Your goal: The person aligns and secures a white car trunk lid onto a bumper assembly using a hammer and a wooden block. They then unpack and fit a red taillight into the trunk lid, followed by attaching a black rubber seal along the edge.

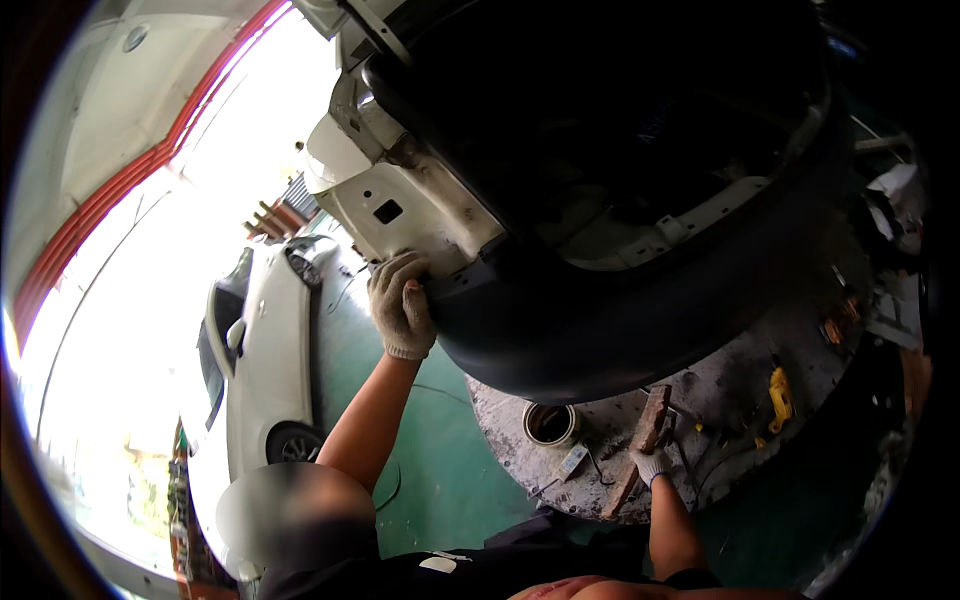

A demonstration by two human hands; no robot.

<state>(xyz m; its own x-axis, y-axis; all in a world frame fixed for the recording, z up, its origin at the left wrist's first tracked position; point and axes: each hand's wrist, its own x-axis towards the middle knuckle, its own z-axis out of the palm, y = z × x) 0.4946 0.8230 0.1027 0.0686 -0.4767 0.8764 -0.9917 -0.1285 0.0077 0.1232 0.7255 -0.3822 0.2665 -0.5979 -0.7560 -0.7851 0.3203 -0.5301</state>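
Observation:
My left hand (pixel 402 308), in a beige knitted glove, grips the left end of a dark car bumper (pixel 600 325), its fingers bent against the edge. Right there the bumper meets the pale body panel (pixel 385 212), which has a square hole. Lower down, my right hand (pixel 652 466) wears a whitish glove and is closed around a rough brown wooden bar (pixel 651 420). That bar slants over a round, stained tabletop (pixel 505 425); its upper end reaches the bumper's lower edge. The right fingers are partly hidden.
On the tabletop are a round tin (pixel 550 424), a small pale box (pixel 573 462) and a yellow-handled tool (pixel 780 398). A white car (pixel 268 335) stands on the green floor (pixel 440 490) at left. Clutter lies at far right. A blurred round shape (pixel 290 512) is at lower left.

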